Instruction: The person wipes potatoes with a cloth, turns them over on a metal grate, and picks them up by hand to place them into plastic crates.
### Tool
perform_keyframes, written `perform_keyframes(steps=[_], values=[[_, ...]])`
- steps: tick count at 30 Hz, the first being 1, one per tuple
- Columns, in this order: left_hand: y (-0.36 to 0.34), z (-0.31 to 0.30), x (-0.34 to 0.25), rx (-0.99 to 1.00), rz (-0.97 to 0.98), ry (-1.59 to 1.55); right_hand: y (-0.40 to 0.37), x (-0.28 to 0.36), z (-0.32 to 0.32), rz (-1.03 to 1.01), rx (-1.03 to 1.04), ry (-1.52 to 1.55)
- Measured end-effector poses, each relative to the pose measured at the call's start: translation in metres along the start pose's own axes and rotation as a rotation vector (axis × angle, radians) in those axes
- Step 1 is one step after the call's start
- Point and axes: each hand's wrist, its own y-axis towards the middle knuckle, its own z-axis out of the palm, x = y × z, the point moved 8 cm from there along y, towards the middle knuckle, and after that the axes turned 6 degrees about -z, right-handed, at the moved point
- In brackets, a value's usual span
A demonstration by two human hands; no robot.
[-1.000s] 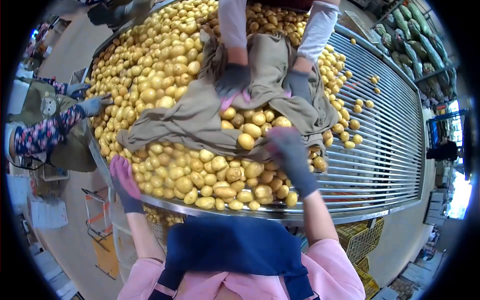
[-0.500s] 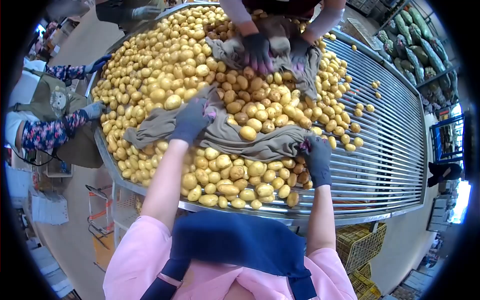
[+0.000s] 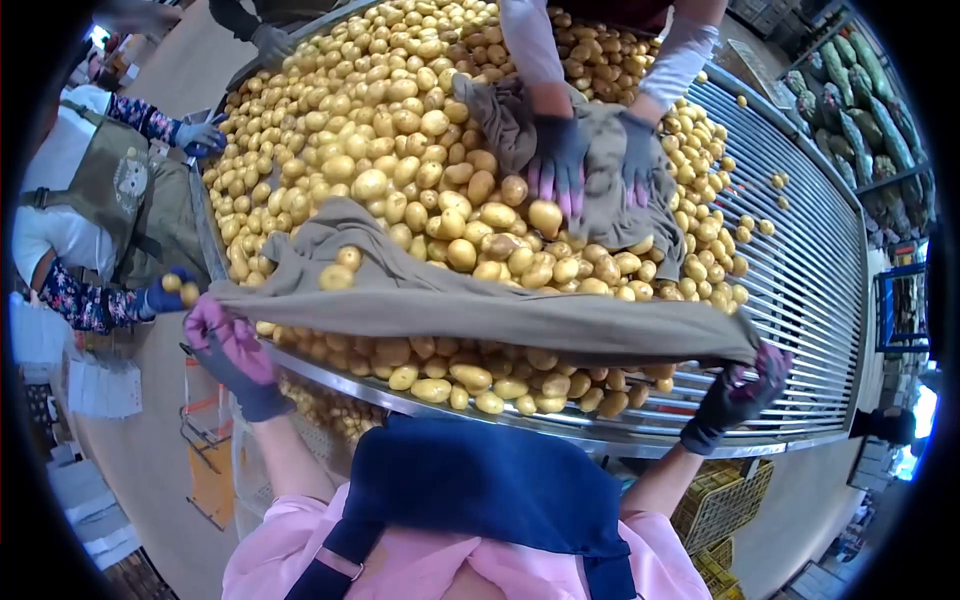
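Note:
A long grey-brown cloth [image 3: 500,318] is stretched across the near side of a big heap of potatoes [image 3: 390,120]. My left hand [image 3: 238,355], in a grey and pink glove, grips its left end beyond the table's near-left edge. Its right end is closed in my right hand [image 3: 738,392], gloved alike, over the near right part of the metal rollers. Behind the left half, a fold of cloth lies on the heap with a few potatoes on it. Across the heap, a co-worker's gloved hands [image 3: 595,165] press on a second cloth [image 3: 625,205].
Metal rollers [image 3: 800,310] fill the table's right side, with scattered potatoes. At the left edge, another co-worker [image 3: 90,200] holds potatoes in one gloved hand. A further gloved hand [image 3: 270,45] is at the far left. Yellow crates [image 3: 722,495] stand below right; green produce [image 3: 860,110] fills a rack.
My hands have moved far apart, pulling the cloth taut and nearer to me. The co-worker's hands opposite have shifted right and nearer with their cloth. The left co-worker's near hand now holds potatoes.

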Motion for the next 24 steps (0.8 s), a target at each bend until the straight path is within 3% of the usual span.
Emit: perform_keyframes(steps=[2, 3, 4, 5, 6, 7, 8, 9, 11, 12, 14, 15, 17, 20, 24], values=[[0.004, -0.021, -0.001, -0.006, 0.003, 0.056, 0.01, -0.003, -0.02, -0.074, -0.124, -0.012], [0.004, -0.011, 0.002, 0.13, -0.012, 0.158, 0.007, -0.013, -0.021, -0.047, -0.097, -0.117], [0.001, -0.003, -0.004, 0.125, -0.01, 0.159, 0.004, -0.025, -0.022, -0.018, -0.073, -0.224], [-0.007, 0.015, 0.012, 0.224, -0.275, 0.432, -0.001, -0.039, -0.017, -0.044, 0.035, -0.261], [-0.021, 0.025, 0.031, 0.325, -0.543, 0.703, -0.007, -0.042, -0.007, -0.093, 0.168, -0.488], [-0.024, 0.03, 0.042, 0.33, -0.542, 0.701, -0.018, -0.056, -0.001, 0.126, 0.124, -0.256], [-0.027, 0.036, 0.053, 0.334, -0.434, 0.587, -0.032, -0.067, 0.012, 0.338, 0.079, -0.02], [-0.03, 0.042, 0.06, 0.337, -0.327, 0.475, -0.035, -0.059, 0.018, 0.396, -0.045, 0.142], [-0.044, 0.092, 0.055, 0.561, 0.072, 0.684, -0.028, -0.026, 0.053, 0.314, 0.017, 0.26], [-0.062, 0.122, 0.065, 0.665, -0.244, 0.609, -0.013, 0.007, 0.077, 0.382, 0.125, 0.468], [-0.099, 0.198, 0.063, 0.938, -0.151, 0.71, 0.0, 0.058, 0.123, 0.281, 0.34, 0.531], [-0.113, 0.224, 0.07, 1.062, 0.008, 0.762, 0.005, 0.084, 0.14, 0.135, 0.46, 0.472], [-0.134, 0.266, 0.094, 1.198, 0.335, 1.066, -0.004, 0.113, 0.17, 0.078, 0.567, 0.59], [-0.142, 0.292, 0.152, 1.192, 0.48, 1.292, -0.041, 0.129, 0.19, -0.006, 0.734, 0.536], [-0.14, 0.307, 0.158, 1.209, 0.346, 1.369, -0.067, 0.128, 0.174, 0.051, 0.606, 0.532]])
